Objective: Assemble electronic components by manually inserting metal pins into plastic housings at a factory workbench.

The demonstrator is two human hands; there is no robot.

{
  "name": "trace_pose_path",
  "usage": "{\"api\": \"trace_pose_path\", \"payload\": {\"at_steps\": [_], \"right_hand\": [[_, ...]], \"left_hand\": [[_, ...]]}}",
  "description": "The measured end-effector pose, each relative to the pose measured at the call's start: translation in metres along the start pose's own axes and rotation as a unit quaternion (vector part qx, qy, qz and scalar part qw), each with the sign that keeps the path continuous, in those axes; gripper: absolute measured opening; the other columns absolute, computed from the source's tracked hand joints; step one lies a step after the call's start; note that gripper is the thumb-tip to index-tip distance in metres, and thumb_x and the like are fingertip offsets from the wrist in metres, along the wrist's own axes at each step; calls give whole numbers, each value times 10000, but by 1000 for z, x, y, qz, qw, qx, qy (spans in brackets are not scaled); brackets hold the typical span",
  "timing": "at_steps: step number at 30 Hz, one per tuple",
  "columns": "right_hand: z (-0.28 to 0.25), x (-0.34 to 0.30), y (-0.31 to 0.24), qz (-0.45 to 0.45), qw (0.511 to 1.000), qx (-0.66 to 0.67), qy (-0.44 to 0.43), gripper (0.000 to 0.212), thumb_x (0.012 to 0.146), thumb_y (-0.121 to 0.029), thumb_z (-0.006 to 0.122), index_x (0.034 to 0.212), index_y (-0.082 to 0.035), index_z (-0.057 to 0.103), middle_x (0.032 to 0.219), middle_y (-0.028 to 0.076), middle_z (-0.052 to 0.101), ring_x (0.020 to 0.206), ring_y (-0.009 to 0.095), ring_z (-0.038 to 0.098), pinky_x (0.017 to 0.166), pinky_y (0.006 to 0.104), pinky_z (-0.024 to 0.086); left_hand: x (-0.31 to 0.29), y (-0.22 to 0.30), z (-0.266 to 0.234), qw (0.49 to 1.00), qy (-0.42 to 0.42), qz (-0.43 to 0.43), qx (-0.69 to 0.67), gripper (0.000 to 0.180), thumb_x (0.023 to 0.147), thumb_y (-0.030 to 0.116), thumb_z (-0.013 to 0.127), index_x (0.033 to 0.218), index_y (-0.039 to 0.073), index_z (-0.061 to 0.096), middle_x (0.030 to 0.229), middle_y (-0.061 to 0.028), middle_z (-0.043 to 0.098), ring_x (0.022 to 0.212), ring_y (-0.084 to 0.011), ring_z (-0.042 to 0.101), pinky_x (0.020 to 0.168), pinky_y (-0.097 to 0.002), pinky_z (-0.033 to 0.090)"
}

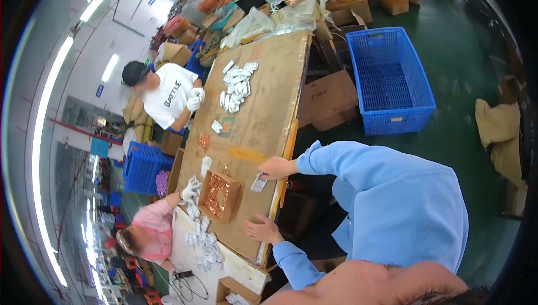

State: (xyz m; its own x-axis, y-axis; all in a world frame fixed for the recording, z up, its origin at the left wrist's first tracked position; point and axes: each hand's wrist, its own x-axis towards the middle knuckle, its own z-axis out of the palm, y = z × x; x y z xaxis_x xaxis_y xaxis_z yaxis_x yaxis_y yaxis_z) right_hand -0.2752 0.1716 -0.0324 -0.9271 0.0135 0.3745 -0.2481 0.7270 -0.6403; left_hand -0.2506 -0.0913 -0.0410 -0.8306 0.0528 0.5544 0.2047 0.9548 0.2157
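My right hand (pixel 274 168) reaches over the edge of a cardboard-covered table (pixel 263 100). Its fingers are closed on the near end of a small, flat, grey-white rectangular piece (pixel 259 183), which rests at the table edge. My left hand (pixel 262 230) is over the tabletop close to the same edge, fingers apart, with nothing in it. Beyond my hands stands an open cardboard box (pixel 230 208) holding many small copper-coloured parts (pixel 214 190). More copper parts (pixel 204 141) lie loose farther off.
White pieces lie in a pile (pixel 237 86) on the table and in another (pixel 206 249) on a white surface. Two gloved co-workers, one in a white shirt (pixel 171 95), one in pink (pixel 154 226), are across the table. A blue crate (pixel 386 81) sits on the green floor.
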Motion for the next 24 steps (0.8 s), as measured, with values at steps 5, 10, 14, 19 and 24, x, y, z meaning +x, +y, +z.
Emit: {"api": "trace_pose_path", "payload": {"at_steps": [5,10,14,19,24], "right_hand": [[-9,-9,-3,-4,999,-43,17,304,929,-350,538,940,-49,576,887,160,661,826,375,650,714,479,523],[-7,4,-25,-14,998,-56,-25,212,881,-261,552,905,-54,592,829,175,665,789,395,662,694,493,532],[1,-1,-2,-7,998,-64,-7,177,859,-229,572,839,-60,621,825,169,640,732,394,674,616,486,549],[2,-3,10,-67,996,-62,-3,182,882,-192,586,983,-75,491,872,136,598,746,383,649,591,494,522],[-5,1,1,-104,992,-68,-27,131,882,-155,575,951,-71,502,907,121,575,803,338,643,624,449,523]], "left_hand": [[8,12,3,977,-43,206,33,620,853,350,652,1324,-4,458,1331,-181,509,1223,-353,472,1042,-507,349],[37,49,-6,969,-56,240,-21,675,811,255,670,1364,-36,415,1365,-206,479,1285,-359,436,1087,-489,334],[40,73,40,962,-125,208,-123,658,810,186,632,1373,-58,395,1369,-248,460,1290,-387,424,1096,-489,320],[32,81,39,969,-66,176,-158,680,827,175,610,1402,-65,336,1394,-279,412,1290,-438,390,1090,-510,299],[31,78,37,973,-83,162,-143,674,862,188,609,1418,-53,313,1406,-256,398,1293,-415,379,1084,-518,300]]}}
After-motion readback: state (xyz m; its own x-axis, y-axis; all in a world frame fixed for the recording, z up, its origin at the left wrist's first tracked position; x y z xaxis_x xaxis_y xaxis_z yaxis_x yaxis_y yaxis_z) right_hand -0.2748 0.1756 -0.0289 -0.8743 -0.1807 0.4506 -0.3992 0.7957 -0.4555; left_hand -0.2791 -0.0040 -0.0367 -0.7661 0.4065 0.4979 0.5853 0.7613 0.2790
